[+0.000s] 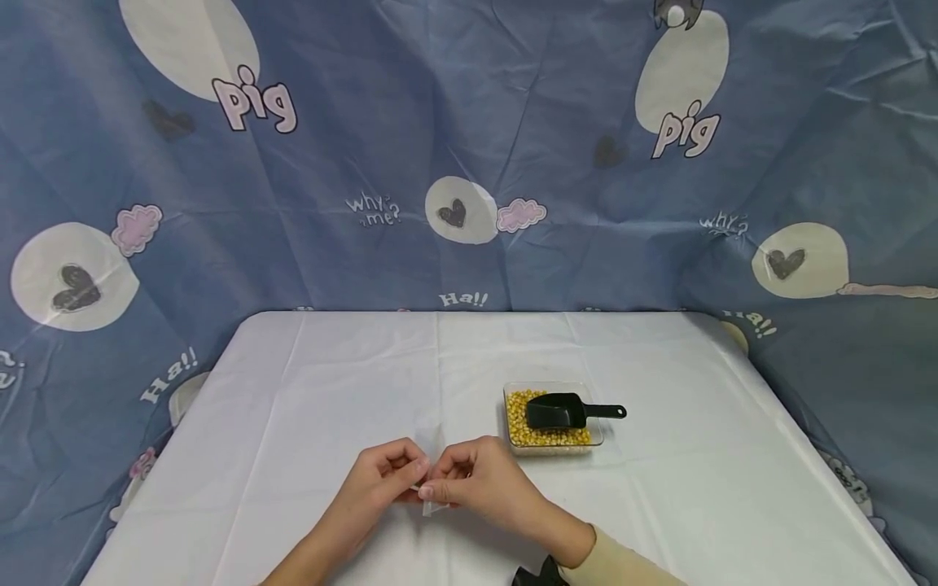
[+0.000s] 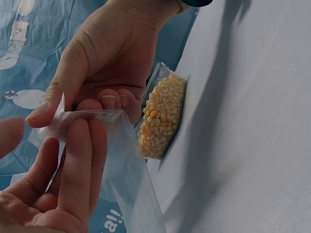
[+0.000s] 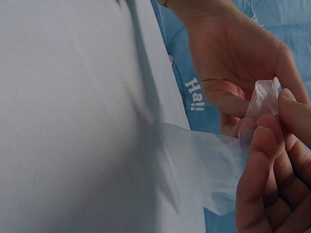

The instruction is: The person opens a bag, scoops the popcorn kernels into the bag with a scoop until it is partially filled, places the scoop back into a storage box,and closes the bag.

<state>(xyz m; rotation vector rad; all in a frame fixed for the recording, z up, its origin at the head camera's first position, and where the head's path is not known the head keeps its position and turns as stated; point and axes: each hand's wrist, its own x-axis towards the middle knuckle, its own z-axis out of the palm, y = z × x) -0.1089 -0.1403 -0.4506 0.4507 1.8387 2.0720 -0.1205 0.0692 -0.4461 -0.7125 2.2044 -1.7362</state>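
Both hands meet over the near middle of the table at a clear plastic bag (image 1: 431, 443). My left hand (image 1: 384, 480) holds one side of the bag's edge, with its fingers behind the film in the left wrist view. Opposite it, my right hand (image 1: 479, 486) pinches the edge between thumb and curled fingers. The bag (image 3: 204, 160) looks thin, flat and wrinkled, and its body hangs away from the fingers. Parts of it are hidden by the hands.
Right of the hands, a clear container (image 1: 553, 450) holds yellow corn kernels (image 1: 517, 417). A black scoop (image 1: 560, 411) lies on the corn, its handle past the right rim. A black object (image 1: 541, 575) shows by the right sleeve. White cloth covers the table (image 1: 330, 374).
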